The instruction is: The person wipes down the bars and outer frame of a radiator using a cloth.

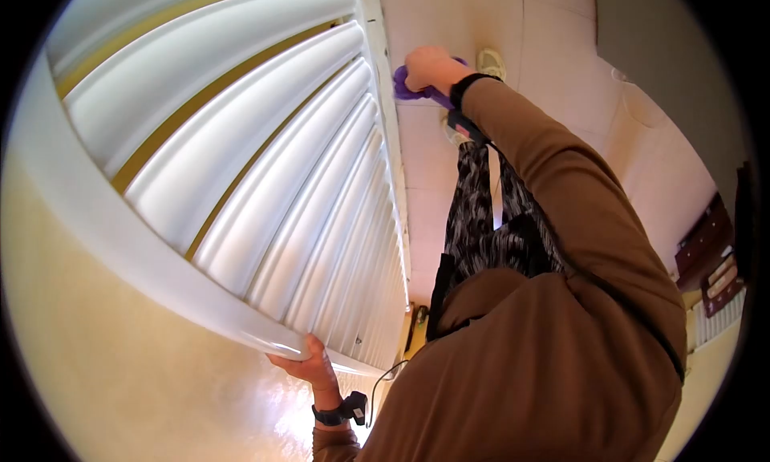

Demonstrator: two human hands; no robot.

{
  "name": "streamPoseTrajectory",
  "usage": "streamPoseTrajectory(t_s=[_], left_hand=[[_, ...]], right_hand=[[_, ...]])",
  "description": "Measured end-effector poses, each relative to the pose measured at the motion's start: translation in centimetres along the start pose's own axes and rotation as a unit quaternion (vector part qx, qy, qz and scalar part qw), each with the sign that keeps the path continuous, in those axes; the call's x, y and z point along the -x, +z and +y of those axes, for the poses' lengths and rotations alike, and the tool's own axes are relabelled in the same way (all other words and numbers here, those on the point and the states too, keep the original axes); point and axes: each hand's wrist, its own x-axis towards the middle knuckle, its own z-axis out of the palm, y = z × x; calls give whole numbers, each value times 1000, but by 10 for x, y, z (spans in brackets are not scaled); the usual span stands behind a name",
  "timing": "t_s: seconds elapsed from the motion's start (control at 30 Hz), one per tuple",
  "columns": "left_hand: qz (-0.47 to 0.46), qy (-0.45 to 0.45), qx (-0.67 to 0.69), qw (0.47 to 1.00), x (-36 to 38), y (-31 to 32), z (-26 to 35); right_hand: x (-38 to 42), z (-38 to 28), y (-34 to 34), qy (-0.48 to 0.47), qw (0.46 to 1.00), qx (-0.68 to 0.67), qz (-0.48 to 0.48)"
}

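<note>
Down low, my right hand (429, 67) was closed around a purple cloth (411, 86), pressing it against the bottom end of the shutter (265, 157), right by its white frame edge near the tiled floor (553, 53). My left hand (309, 364) gripped the shutter's opposite edge, fingers curled over the rim. A black band sat on each wrist.

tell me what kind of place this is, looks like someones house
Probably a room in a home. A white louvered shutter fills the view, set in a cream wall above a pale tiled floor. The right hand presses a purple cloth to the shutter's frame; the left hand grips its edge.
</note>
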Motion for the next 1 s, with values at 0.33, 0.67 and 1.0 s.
streamPoseTrajectory(t_s=[0.33, 0.67, 1.0], left_hand=[[-19, 41, -22, 999, 0, -3, -7], [-16, 60, -32, 998, -7, 2, 18], [-12, 118, -75, 990, -8, 4, 18]], right_hand=[[-7, -53, 27, 65, 959, -176, 211], [23, 12, 78, 92, 829, -549, 45], [126, -150, 29, -55, 763, -571, 298]])
